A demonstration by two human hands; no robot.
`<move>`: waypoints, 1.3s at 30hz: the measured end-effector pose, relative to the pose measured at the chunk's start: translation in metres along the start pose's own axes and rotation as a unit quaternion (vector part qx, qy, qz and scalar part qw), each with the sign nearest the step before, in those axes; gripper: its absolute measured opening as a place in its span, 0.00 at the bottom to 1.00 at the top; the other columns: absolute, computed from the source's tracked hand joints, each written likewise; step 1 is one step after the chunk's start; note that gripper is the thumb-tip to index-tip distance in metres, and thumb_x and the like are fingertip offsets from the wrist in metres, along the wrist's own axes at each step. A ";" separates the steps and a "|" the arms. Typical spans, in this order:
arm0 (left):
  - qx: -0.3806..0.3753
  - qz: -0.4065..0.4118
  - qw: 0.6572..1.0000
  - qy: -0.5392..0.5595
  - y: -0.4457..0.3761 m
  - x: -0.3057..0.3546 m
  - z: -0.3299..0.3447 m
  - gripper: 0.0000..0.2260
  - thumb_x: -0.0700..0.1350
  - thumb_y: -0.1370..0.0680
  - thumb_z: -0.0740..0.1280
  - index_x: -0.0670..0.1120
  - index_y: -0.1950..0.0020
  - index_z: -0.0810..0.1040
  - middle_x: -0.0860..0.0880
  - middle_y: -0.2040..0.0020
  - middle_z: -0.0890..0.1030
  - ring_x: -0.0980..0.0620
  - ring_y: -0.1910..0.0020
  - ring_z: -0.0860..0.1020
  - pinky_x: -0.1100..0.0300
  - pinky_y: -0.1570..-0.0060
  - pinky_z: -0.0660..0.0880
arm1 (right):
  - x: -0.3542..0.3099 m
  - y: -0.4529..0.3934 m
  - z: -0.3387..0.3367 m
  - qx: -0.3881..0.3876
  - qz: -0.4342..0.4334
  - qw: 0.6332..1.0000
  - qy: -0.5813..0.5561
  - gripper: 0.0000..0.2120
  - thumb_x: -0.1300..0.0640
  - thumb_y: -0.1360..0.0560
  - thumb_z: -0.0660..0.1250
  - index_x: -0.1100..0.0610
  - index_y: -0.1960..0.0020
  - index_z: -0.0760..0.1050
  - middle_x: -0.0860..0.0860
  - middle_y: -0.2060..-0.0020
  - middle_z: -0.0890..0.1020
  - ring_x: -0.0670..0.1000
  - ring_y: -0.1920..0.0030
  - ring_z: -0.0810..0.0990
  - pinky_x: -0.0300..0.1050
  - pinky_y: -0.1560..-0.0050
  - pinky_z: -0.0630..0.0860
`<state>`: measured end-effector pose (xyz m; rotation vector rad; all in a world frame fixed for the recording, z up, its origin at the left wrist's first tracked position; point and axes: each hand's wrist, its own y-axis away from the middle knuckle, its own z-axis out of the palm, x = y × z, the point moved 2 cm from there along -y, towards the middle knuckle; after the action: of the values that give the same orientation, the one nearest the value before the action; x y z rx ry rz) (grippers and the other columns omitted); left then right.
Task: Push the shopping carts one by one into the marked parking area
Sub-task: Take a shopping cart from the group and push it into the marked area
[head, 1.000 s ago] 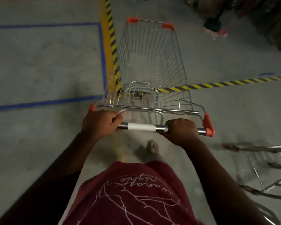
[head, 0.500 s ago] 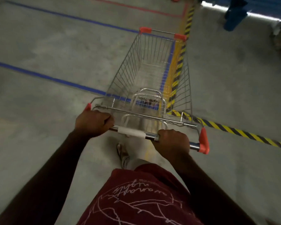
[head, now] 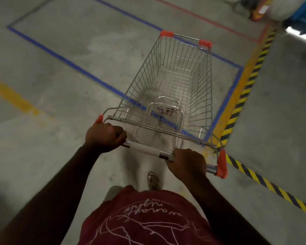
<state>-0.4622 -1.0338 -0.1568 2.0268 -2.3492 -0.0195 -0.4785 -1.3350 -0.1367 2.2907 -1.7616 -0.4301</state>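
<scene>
**Cart at the blue-lined bay — both hands on the handle**

My left hand (head: pixel 104 137) is curled round the handle bar (head: pixel 145 149) near its left end; my right hand (head: pixel 187 163) grips it towards the right, just inside the orange end cap (head: pixel 222 164). The wire shopping cart (head: pixel 173 82) stands on the concrete floor (head: pixel 60 121), its basket lying across the blue floor line (head: pixel 69 62) — nose inside the marked rectangle. Yellow-black hazard tape (head: pixel 245 89) runs just beside its right flank.

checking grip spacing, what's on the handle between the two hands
In the head view, a white sleeve on the handle, with bare metal ends, between left hand and right hand.
</scene>
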 end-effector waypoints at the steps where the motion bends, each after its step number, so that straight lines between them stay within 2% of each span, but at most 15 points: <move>1: 0.006 0.001 1.000 0.000 -0.004 -0.017 -0.001 0.21 0.61 0.24 0.54 0.50 0.64 0.77 0.48 0.73 0.78 0.42 0.71 0.80 0.43 0.32 0.65 | -0.014 -0.015 -0.004 -0.001 -0.006 1.000 0.005 0.18 0.37 0.22 0.61 0.50 0.50 0.80 0.50 0.56 0.84 0.56 0.56 0.84 0.46 0.61 0.69; 5: 0.025 0.000 1.000 -0.001 -0.019 -0.091 -0.005 0.20 0.59 0.23 0.54 0.50 0.65 0.76 0.49 0.75 0.76 0.43 0.74 0.78 0.44 0.38 0.67 | -0.075 -0.068 -0.014 0.008 -0.017 0.999 0.028 0.20 0.35 0.22 0.60 0.49 0.51 0.80 0.49 0.61 0.83 0.53 0.61 0.82 0.45 0.63 0.71; 8: 0.034 -0.016 0.999 0.006 -0.028 -0.156 -0.007 0.21 0.60 0.23 0.53 0.51 0.66 0.77 0.50 0.74 0.77 0.45 0.72 0.79 0.43 0.35 0.67 | -0.129 -0.107 -0.020 0.019 -0.018 0.999 0.043 0.20 0.34 0.22 0.60 0.49 0.53 0.80 0.48 0.67 0.77 0.50 0.67 0.75 0.44 0.66 0.67; 10: 0.020 -0.024 0.999 0.012 -0.032 -0.203 -0.010 0.21 0.60 0.23 0.52 0.51 0.65 0.77 0.50 0.73 0.78 0.46 0.70 0.80 0.43 0.32 0.66 | -0.171 -0.129 -0.024 0.010 -0.009 0.999 0.046 0.20 0.34 0.22 0.59 0.49 0.53 0.79 0.46 0.69 0.73 0.50 0.66 0.77 0.44 0.67 0.67; 14: -0.015 -0.038 0.999 0.029 -0.035 -0.296 -0.015 0.24 0.63 0.23 0.49 0.52 0.62 0.80 0.51 0.71 0.79 0.48 0.66 0.81 0.42 0.27 0.61 | -0.258 -0.165 -0.032 -0.005 -0.004 0.999 0.049 0.22 0.32 0.22 0.59 0.49 0.53 0.79 0.46 0.65 0.78 0.52 0.61 0.82 0.45 0.64 0.70; 16: -0.024 -0.048 0.998 0.032 -0.037 -0.342 -0.017 0.25 0.63 0.24 0.48 0.52 0.61 0.80 0.50 0.69 0.80 0.47 0.64 0.82 0.42 0.26 0.60 | -0.301 -0.183 -0.036 -0.005 -0.006 0.999 0.049 0.21 0.33 0.22 0.59 0.49 0.53 0.79 0.47 0.64 0.79 0.52 0.62 0.80 0.45 0.64 0.69; 18: -0.045 -0.061 0.997 0.025 -0.040 -0.385 -0.021 0.26 0.63 0.24 0.46 0.51 0.60 0.80 0.49 0.67 0.81 0.47 0.61 0.82 0.43 0.25 0.58 | -0.342 -0.203 -0.041 -0.006 -0.008 0.999 0.045 0.21 0.33 0.22 0.59 0.49 0.54 0.79 0.47 0.66 0.76 0.52 0.65 0.77 0.45 0.65 0.69; 21: -0.073 -0.076 0.994 0.033 -0.051 -0.446 -0.025 0.27 0.63 0.25 0.43 0.52 0.60 0.78 0.50 0.63 0.82 0.49 0.56 0.82 0.45 0.24 0.55 | -0.395 -0.234 -0.046 0.002 -0.014 0.999 0.034 0.21 0.34 0.22 0.59 0.50 0.56 0.78 0.46 0.69 0.75 0.49 0.66 0.78 0.44 0.65 0.74; 24: -0.059 -0.087 0.994 0.040 -0.061 -0.507 -0.026 0.25 0.63 0.25 0.43 0.53 0.62 0.75 0.50 0.61 0.83 0.50 0.55 0.82 0.46 0.25 0.56 | -0.443 -0.271 -0.053 0.027 -0.035 0.998 0.040 0.19 0.34 0.22 0.61 0.49 0.59 0.75 0.45 0.71 0.72 0.49 0.68 0.76 0.42 0.69 0.68; 27: -0.036 -0.096 0.994 0.034 -0.076 -0.566 -0.022 0.23 0.62 0.24 0.45 0.53 0.65 0.73 0.50 0.64 0.82 0.48 0.57 0.83 0.46 0.26 0.59 | -0.489 -0.315 -0.066 0.026 -0.052 0.997 0.049 0.17 0.37 0.22 0.62 0.47 0.62 0.70 0.45 0.73 0.70 0.47 0.71 0.72 0.41 0.71 0.61; 29: -0.001 -0.098 0.994 0.037 -0.089 -0.605 -0.021 0.21 0.61 0.23 0.48 0.53 0.67 0.71 0.48 0.68 0.81 0.46 0.61 0.83 0.45 0.28 0.62 | -0.518 -0.348 -0.075 0.026 -0.056 0.997 0.056 0.16 0.38 0.22 0.62 0.48 0.60 0.72 0.45 0.73 0.69 0.47 0.71 0.70 0.41 0.71 0.59; 32: 0.023 -0.105 0.994 0.033 -0.112 -0.671 -0.020 0.21 0.59 0.22 0.51 0.51 0.66 0.75 0.47 0.69 0.82 0.43 0.63 0.83 0.45 0.30 0.64 | -0.564 -0.403 -0.085 0.043 -0.071 0.995 0.062 0.17 0.37 0.22 0.63 0.49 0.58 0.77 0.45 0.73 0.68 0.48 0.72 0.69 0.41 0.70 0.59; 36: 0.000 -0.134 0.990 0.036 -0.149 -0.758 -0.027 0.23 0.61 0.24 0.49 0.51 0.62 0.80 0.46 0.66 0.83 0.41 0.60 0.83 0.45 0.28 0.63 | -0.630 -0.478 -0.104 0.057 -0.096 0.992 0.052 0.17 0.38 0.23 0.64 0.50 0.59 0.78 0.45 0.74 0.65 0.44 0.75 0.61 0.40 0.72 0.54; 38: -0.021 -0.151 0.988 0.038 -0.168 -0.803 -0.032 0.25 0.62 0.25 0.48 0.52 0.60 0.81 0.46 0.64 0.84 0.42 0.57 0.83 0.45 0.26 0.61 | -0.665 -0.514 -0.117 0.057 -0.104 0.992 0.041 0.16 0.38 0.23 0.65 0.50 0.58 0.80 0.45 0.74 0.68 0.45 0.75 0.62 0.40 0.72 0.53; 39: -0.031 -0.155 0.987 0.036 -0.177 -0.825 -0.034 0.25 0.62 0.26 0.47 0.52 0.59 0.81 0.47 0.63 0.84 0.42 0.56 0.83 0.45 0.26 0.60 | -0.683 -0.530 -0.123 0.061 -0.109 0.991 0.037 0.16 0.38 0.23 0.65 0.50 0.57 0.80 0.45 0.73 0.71 0.46 0.75 0.66 0.40 0.72 0.54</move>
<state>-0.1651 -0.2430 -0.1467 2.2966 -1.9440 -0.0274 -0.1189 -0.5387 -0.1396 2.5618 -1.5482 -0.2774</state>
